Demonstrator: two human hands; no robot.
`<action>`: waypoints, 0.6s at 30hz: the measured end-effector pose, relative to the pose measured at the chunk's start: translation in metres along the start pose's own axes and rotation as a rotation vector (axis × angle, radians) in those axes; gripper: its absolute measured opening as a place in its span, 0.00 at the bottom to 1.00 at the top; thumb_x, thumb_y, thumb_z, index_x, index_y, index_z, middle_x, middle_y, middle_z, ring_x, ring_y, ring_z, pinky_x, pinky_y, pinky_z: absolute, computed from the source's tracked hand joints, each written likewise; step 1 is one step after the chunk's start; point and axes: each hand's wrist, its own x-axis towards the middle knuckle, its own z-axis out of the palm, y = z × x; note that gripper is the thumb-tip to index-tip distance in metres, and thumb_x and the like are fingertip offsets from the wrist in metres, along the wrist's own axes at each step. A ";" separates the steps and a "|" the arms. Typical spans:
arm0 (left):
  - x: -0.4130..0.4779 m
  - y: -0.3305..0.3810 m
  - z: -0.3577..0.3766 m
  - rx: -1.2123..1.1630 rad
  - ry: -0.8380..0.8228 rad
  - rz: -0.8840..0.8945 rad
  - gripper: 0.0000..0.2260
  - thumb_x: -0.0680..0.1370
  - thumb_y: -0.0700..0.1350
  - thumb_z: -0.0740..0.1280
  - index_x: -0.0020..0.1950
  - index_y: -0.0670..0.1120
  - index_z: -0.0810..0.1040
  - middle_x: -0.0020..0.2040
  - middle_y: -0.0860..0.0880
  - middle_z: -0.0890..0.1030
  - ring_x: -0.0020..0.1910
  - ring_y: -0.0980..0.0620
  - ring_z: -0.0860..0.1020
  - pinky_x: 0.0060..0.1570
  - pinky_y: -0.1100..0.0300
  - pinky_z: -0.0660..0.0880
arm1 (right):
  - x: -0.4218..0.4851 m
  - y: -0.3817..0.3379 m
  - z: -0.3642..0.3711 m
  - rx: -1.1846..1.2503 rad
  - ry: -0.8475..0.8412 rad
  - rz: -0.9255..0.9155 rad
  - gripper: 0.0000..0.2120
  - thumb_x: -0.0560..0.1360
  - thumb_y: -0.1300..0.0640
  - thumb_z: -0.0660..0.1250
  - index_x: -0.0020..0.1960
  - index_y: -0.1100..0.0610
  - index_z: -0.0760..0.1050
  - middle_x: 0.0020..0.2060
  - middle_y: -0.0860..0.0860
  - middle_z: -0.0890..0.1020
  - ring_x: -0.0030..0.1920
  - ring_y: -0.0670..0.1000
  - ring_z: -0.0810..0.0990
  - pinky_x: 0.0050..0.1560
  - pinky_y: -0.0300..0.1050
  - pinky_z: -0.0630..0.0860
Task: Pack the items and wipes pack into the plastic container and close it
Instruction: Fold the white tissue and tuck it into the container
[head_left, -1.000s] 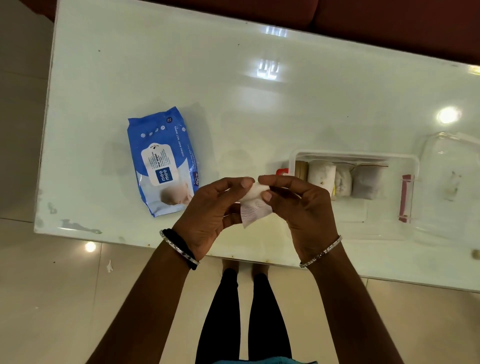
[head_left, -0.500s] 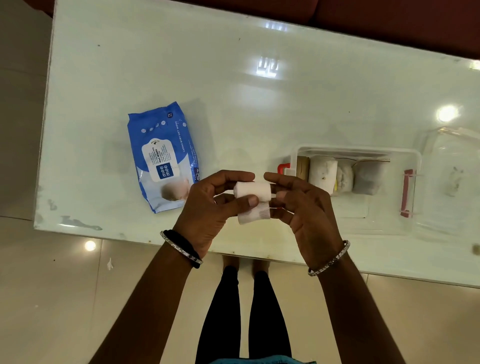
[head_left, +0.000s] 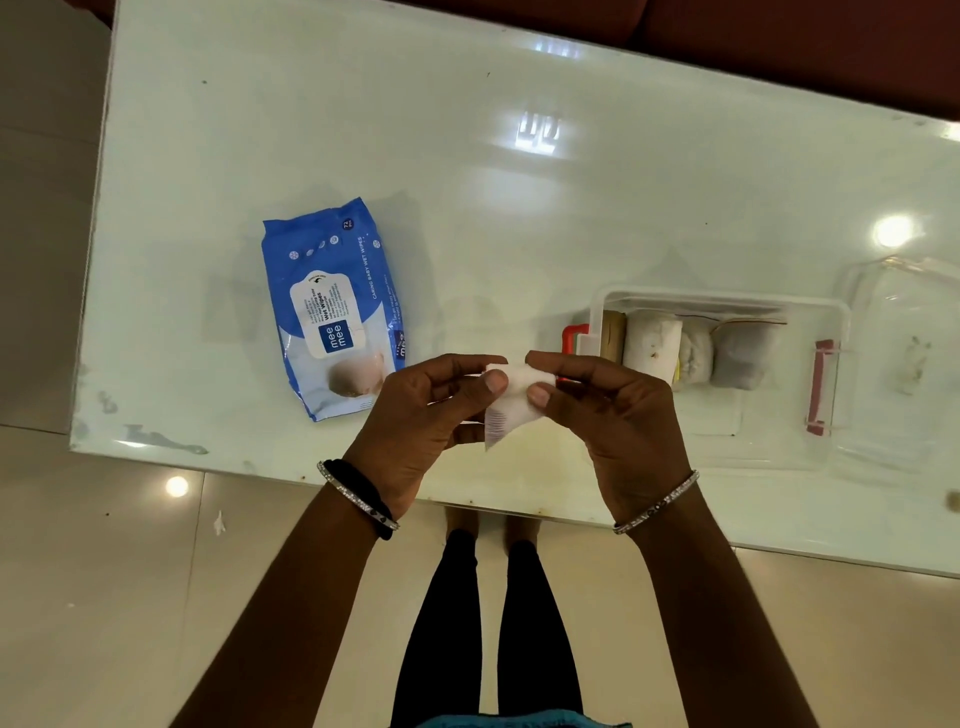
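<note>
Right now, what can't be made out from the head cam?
Head view only.
White roll: ends hidden by the left hand and right hand pinching it.
Clear lid: cut off by the right frame edge.
Bundles in the plastic container: too blurred to identify.
Wipes pack small print: too small.
</note>
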 end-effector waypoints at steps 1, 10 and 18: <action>0.000 0.000 -0.001 -0.006 -0.002 -0.003 0.20 0.68 0.48 0.71 0.59 0.43 0.80 0.53 0.41 0.84 0.49 0.45 0.85 0.43 0.57 0.81 | -0.001 0.000 0.000 0.002 -0.001 0.005 0.16 0.63 0.59 0.77 0.51 0.55 0.85 0.50 0.57 0.86 0.53 0.60 0.84 0.58 0.57 0.80; 0.000 0.000 -0.004 -0.094 -0.004 0.012 0.15 0.67 0.47 0.73 0.53 0.48 0.83 0.51 0.45 0.85 0.50 0.47 0.85 0.43 0.60 0.81 | -0.001 -0.001 0.001 0.045 -0.045 0.045 0.15 0.69 0.71 0.72 0.52 0.57 0.84 0.53 0.58 0.85 0.58 0.58 0.83 0.62 0.57 0.77; -0.001 -0.001 -0.010 -0.057 -0.074 0.088 0.16 0.64 0.41 0.75 0.51 0.48 0.84 0.54 0.47 0.85 0.53 0.46 0.83 0.47 0.58 0.81 | -0.002 -0.008 0.009 0.037 0.011 0.203 0.21 0.65 0.52 0.74 0.56 0.57 0.83 0.46 0.60 0.86 0.49 0.67 0.83 0.46 0.59 0.83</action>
